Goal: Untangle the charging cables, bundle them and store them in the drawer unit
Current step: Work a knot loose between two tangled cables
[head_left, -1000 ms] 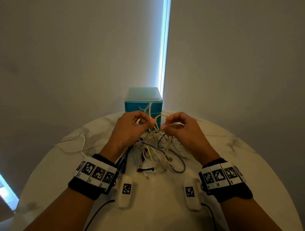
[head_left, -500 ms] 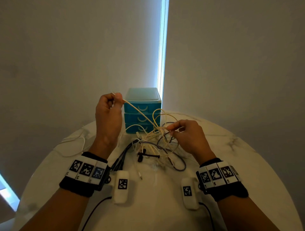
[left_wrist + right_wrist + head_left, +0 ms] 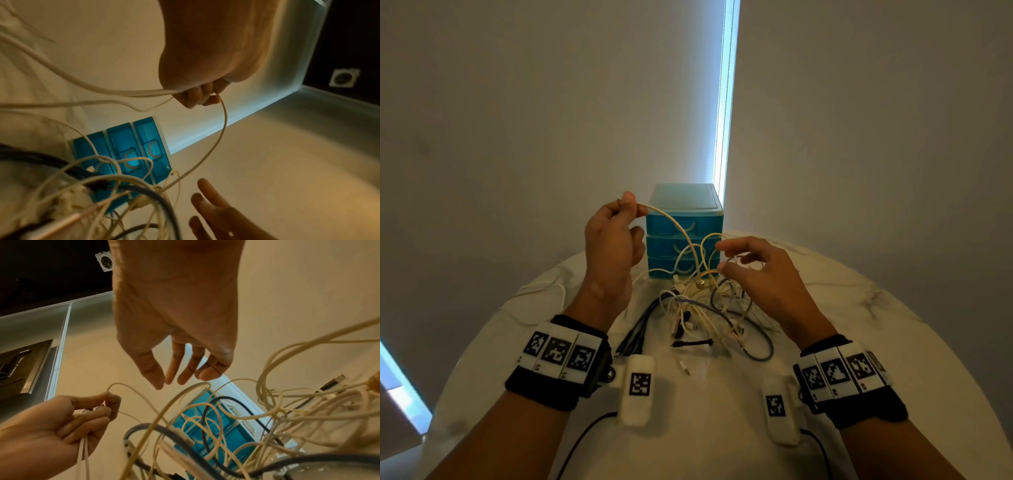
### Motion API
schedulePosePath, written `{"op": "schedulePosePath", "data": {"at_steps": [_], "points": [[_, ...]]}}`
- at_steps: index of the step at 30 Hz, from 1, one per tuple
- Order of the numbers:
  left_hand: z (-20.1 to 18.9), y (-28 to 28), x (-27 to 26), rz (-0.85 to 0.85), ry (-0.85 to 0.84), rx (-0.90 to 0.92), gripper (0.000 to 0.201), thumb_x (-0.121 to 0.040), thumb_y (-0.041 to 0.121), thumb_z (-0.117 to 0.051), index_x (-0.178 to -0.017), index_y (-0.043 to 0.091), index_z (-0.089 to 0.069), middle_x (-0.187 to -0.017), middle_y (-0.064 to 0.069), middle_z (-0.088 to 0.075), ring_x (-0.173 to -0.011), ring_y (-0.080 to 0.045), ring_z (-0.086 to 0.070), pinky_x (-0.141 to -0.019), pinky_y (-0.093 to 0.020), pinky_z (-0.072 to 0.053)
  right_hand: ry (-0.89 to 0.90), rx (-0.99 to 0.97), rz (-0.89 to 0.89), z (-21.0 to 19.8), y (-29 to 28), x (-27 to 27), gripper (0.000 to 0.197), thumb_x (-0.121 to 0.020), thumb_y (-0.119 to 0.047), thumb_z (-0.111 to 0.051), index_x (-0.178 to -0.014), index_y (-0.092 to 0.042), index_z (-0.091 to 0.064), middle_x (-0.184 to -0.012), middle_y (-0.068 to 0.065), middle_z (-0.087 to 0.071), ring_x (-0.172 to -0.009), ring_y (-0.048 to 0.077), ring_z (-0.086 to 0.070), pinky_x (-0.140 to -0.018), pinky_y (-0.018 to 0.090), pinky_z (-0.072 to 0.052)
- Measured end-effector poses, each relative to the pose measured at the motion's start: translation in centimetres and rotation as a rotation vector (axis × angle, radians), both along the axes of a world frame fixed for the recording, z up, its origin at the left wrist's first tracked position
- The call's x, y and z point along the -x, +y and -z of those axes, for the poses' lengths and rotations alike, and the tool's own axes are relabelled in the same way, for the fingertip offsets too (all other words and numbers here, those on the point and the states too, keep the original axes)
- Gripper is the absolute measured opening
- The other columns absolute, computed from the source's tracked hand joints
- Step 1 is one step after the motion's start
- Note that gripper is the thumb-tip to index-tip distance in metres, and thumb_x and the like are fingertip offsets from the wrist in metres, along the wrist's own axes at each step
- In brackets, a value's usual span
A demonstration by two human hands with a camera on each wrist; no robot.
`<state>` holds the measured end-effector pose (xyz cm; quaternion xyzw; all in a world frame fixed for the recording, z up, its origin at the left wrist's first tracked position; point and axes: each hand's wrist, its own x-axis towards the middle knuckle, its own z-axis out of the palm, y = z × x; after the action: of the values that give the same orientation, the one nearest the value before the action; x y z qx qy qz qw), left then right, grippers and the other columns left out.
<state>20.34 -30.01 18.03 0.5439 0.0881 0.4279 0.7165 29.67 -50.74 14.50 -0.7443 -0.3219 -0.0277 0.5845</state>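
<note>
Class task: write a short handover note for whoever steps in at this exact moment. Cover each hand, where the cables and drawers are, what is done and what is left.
Left hand: raised, pinching one cream charging cable near its end.
Right hand: open above the pile, holding nothing.
Tangled pile of cream, white and dark cables: on the round marble table, in front of the blue three-drawer plastic unit, drawers closed.
Done: one cable partly lifted out.
Left: untangle, bundle, store.

Round white marble-look table (image 3: 893, 325) w/ faint grey veins. Behind it plain grey-white walls (image 3: 517, 120), w/ a narrow vertical strip of bright bluish light (image 3: 724, 102) between 2 panels. Lit bluish patch at lower left edge (image 3: 397, 383). In wrist views: dark ceiling w/ small square white fitting (image 3: 344, 78), and a dark framed panel (image 3: 22, 366) on the wall.
</note>
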Motion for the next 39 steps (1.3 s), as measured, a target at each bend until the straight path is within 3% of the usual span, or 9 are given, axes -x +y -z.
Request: {"op": "schedulePosePath", "data": {"at_steps": [3, 7, 13, 17, 20, 26, 31, 36, 39], "points": [[-0.5, 0.5, 0.5, 0.133, -0.056, 0.076, 0.037, -0.114, 0.028, -0.047, -0.082, 0.018, -0.063, -0.085, 0.001, -0.063, -0.042, -0.006, -0.021, -0.038, -0.02, -0.019, -0.029, 0.078, -0.074, 0.0, 0.2, 0.5, 0.038, -0.09, -0.023, -0.083, -0.12, -0.045, -0.076, -0.133, -0.017, -0.062, -0.119, 0.006, -0.057, -0.093, 0.03, -0.051], [-0.7, 0.4, 1.0, 0.281, -0.1, 0.146, 0.039, -0.115, 0.031, -0.043, -0.085, 0.015, -0.062, -0.087, 0.004, -0.068, -0.035, -0.005, -0.023, -0.034, -0.017, -0.024, -0.058, 0.187, -0.139, 0.1, 0.6, 0.9, 0.032, -0.09, -0.038, -0.085, -0.119, -0.045, -0.077, -0.136, -0.016, -0.061, -0.119, 0.005, -0.057, -0.087, 0.02, -0.047], [-0.7, -0.2, 0.7, 0.411, -0.08, 0.162, 0.04, -0.114, 0.033, -0.044, -0.084, 0.016, -0.065, -0.091, 0.003, -0.07, -0.034, -0.006, -0.023, -0.034, -0.017, -0.021, -0.082, 0.196, -0.134, 0.4, 0.8, 0.7, 0.023, -0.085, -0.051, -0.086, -0.107, -0.044, -0.082, -0.125, -0.017, -0.07, -0.11, 0.002, -0.062, -0.09, 0.026, -0.053], [-0.3, -0.3, 0.2, 0.399, -0.005, 0.112, 0.041, -0.111, 0.036, -0.053, -0.079, 0.022, -0.074, -0.099, 0.0, -0.072, -0.037, -0.006, -0.023, -0.037, -0.017, -0.02, -0.067, 0.154, -0.116, 0.5, 1.2, 0.7, 0.01, -0.09, -0.041, -0.084, -0.094, -0.033, -0.082, -0.109, -0.015, -0.076, -0.1, 0.003, -0.066, -0.085, 0.026, -0.054], [-0.1, 0.2, 0.1, 0.349, 0.079, 0.088, 0.027, -0.109, 0.038, -0.057, -0.092, 0.017, -0.067, -0.1, 0.001, -0.07, -0.038, -0.005, -0.023, -0.035, -0.017, -0.022, 0.074, -0.069, -0.079, 0.1, 0.9, 0.6, 0.007, -0.101, -0.023, -0.071, -0.099, -0.018, -0.077, -0.098, -0.006, -0.08, -0.09, 0.002, -0.072, -0.076, 0.018, -0.051], [0.9, 2.0, -0.4, 0.203, 0.176, 0.108, 0.023, -0.104, 0.032, -0.066, -0.087, 0.017, -0.065, -0.092, 0.001, -0.065, -0.039, -0.005, -0.025, -0.034, -0.018, -0.022, 0.267, -0.35, -0.01, -0.4, -0.2, 0.3, 0.02, -0.102, -0.026, -0.072, -0.12, -0.018, -0.07, -0.099, 0.006, -0.083, -0.087, 0.019, -0.078, -0.068, 0.024, -0.058], [2.1, 2.6, -0.9, 0.143, 0.282, 0.069, 0.023, -0.103, 0.033, -0.067, -0.09, 0.015, -0.067, -0.095, -0.002, -0.066, -0.041, -0.005, -0.027, -0.034, -0.019, -0.021, 0.54, -0.72, -0.169, -1.0, -0.2, -0.2, 0.017, -0.102, -0.005, -0.066, -0.12, -0.007, -0.065, -0.098, 0.011, -0.08, -0.087, 0.017, -0.077, -0.071, 0.022, -0.06], [2.5, 2.0, -0.9, 0.237, 0.516, -0.105, 0.035, -0.098, 0.043, -0.073, -0.103, 0.008, -0.071, -0.088, -0.006, -0.057, -0.042, -0.006, -0.028, -0.038, -0.02, -0.023, 0.743, -0.993, -0.253, -1.7, -1.4, -0.7, 0.006, -0.102, -0.016, -0.069, -0.106, -0.016, -0.073, -0.108, 0.002, -0.076, -0.09, 0.007, -0.074, -0.064, 0.016, -0.056], [2.4, 1.5, -0.4, 0.225, 0.691, -0.242, 0.061, -0.093, 0.068, -0.066, -0.103, 0.009, -0.077, -0.075, 0.002, -0.058, -0.049, -0.008, -0.033, -0.046, -0.023, -0.029, 0.765, -1.016, -0.286, -1.6, -2.0, -1.1, 0.008, -0.104, -0.026, -0.069, -0.109, -0.023, -0.074, -0.115, -0.001, -0.075, -0.102, 0.01, -0.073, -0.069, 0.02, -0.057]]}}
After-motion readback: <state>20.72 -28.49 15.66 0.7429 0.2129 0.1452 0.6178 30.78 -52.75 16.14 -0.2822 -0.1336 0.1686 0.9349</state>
